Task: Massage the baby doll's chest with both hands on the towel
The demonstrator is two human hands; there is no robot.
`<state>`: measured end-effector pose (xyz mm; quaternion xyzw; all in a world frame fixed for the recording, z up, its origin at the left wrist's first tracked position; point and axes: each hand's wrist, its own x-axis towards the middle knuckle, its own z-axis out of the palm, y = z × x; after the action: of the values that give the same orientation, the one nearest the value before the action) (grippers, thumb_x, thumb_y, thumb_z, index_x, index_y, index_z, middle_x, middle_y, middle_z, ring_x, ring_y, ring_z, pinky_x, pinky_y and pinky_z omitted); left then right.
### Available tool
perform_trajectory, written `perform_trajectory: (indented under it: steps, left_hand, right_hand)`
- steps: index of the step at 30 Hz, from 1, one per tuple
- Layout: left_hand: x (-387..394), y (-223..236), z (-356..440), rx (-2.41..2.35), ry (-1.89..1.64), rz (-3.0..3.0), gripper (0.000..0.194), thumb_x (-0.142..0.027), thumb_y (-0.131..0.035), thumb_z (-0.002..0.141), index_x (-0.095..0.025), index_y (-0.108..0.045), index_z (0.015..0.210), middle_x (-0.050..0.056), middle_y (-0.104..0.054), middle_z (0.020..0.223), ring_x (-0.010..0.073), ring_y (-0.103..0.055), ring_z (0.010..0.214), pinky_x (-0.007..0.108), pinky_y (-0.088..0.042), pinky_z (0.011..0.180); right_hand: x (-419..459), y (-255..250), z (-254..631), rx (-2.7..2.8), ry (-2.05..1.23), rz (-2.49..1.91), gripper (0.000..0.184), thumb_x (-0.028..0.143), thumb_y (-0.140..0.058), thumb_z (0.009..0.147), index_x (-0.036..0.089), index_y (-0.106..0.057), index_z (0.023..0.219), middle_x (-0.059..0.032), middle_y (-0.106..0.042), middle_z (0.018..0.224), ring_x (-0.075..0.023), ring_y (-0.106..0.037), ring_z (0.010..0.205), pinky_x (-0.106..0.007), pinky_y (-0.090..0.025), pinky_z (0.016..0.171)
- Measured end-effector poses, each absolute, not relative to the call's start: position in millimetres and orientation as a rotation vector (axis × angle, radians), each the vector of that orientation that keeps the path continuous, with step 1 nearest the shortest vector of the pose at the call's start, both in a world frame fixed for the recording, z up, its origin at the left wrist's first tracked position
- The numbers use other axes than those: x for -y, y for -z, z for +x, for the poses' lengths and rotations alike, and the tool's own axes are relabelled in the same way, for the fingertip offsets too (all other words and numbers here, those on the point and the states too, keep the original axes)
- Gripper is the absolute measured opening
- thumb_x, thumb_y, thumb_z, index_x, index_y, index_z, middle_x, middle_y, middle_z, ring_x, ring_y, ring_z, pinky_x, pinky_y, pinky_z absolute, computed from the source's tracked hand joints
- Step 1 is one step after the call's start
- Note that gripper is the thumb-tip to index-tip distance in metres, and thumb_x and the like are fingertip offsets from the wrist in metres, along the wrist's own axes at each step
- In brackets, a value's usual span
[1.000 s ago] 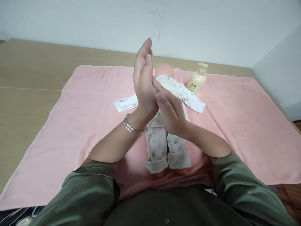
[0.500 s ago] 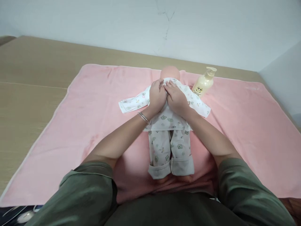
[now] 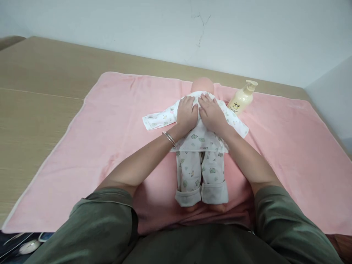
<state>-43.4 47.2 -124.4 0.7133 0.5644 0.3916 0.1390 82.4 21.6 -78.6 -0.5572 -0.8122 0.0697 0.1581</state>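
Note:
A baby doll (image 3: 202, 85) lies on a pink blanket (image 3: 115, 110), its head toward the wall and its feet toward me. It wears a white printed top (image 3: 202, 141) and matching trousers (image 3: 189, 172) with turned-up cuffs. My left hand (image 3: 187, 114) rests flat on the upper left of the top, fingers stretched toward the doll's head. Beside it my right hand (image 3: 212, 114) lies flat on the upper right of the top. The two thumbs are close together near the middle. The doll's face is not visible.
A cream pump bottle (image 3: 242, 98) leans on the blanket right of the doll's head. The blanket covers part of a wooden table (image 3: 41, 80) that meets a pale, cracked wall (image 3: 154, 33). Dark items, partly cut off, show at the lower left.
My hands have flattened and spread a little on the doll's top; the fingers were more cupped together before. The whole view has shifted slightly.

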Motion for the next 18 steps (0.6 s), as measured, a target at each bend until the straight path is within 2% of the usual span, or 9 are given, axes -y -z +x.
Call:
perform_trajectory:
  steps: [4, 8, 13, 16, 18]
  left_hand:
    - [-46, 125, -42, -1.645, -1.156, 2.073, 0.045, -0.028, -0.035, 0.092, -0.011, -0.058, 0.127, 0.015, -0.059, 0.141, 0.0275, -0.048, 0.137, 0.048, -0.034, 0.121]
    - [-45, 121, -42, -1.674, -1.066, 2.148, 0.049, -0.025, -0.032, 0.093, -0.006, -0.057, 0.129, 0.018, -0.058, 0.141, 0.0284, -0.049, 0.136, 0.047, -0.034, 0.120]
    - [-45, 116, -43, -1.648, -0.981, 2.271, 0.049, -0.023, -0.028, 0.095, -0.007, -0.056, 0.131, 0.018, -0.060, 0.138, 0.0289, -0.051, 0.133, 0.047, -0.036, 0.118]
    - [-40, 115, -39, -1.669, -0.990, 2.302, 0.049, -0.024, -0.028, 0.095, -0.004, -0.055, 0.131, 0.021, -0.058, 0.139, 0.0319, -0.049, 0.136, 0.051, -0.033, 0.120]
    - [-36, 114, -37, -1.671, -1.024, 2.311, 0.048, -0.024, -0.029, 0.095, -0.004, -0.055, 0.130, 0.022, -0.058, 0.139, 0.0330, -0.047, 0.137, 0.054, -0.030, 0.121]
  right_hand:
    - [-31, 77, 89, 2.186, -0.229, -1.774, 0.059, 0.030, -0.028, 0.099, 0.003, -0.034, 0.150, -0.0183, -0.033, 0.161, -0.0318, -0.028, 0.151, -0.054, -0.022, 0.124]
    - [-14, 80, 79, 2.204, -0.112, -1.803, 0.058, 0.027, -0.028, 0.099, -0.001, -0.033, 0.150, -0.0237, -0.031, 0.160, -0.0353, -0.027, 0.151, -0.056, -0.025, 0.123]
    - [-15, 79, 81, 2.340, -0.123, -1.643, 0.055, 0.022, -0.027, 0.098, 0.004, -0.039, 0.148, -0.0179, -0.034, 0.160, -0.0317, -0.025, 0.152, -0.051, -0.022, 0.125]
    - [-29, 74, 91, 2.312, -0.258, -1.687, 0.059, 0.032, -0.030, 0.099, 0.006, -0.033, 0.152, -0.0149, -0.029, 0.163, -0.0310, -0.023, 0.153, -0.048, -0.021, 0.126]
    - [-34, 72, 95, 2.244, -0.311, -1.778, 0.064, 0.038, -0.031, 0.100, 0.005, -0.027, 0.154, -0.0160, -0.024, 0.164, -0.0319, -0.020, 0.153, -0.048, -0.020, 0.126]
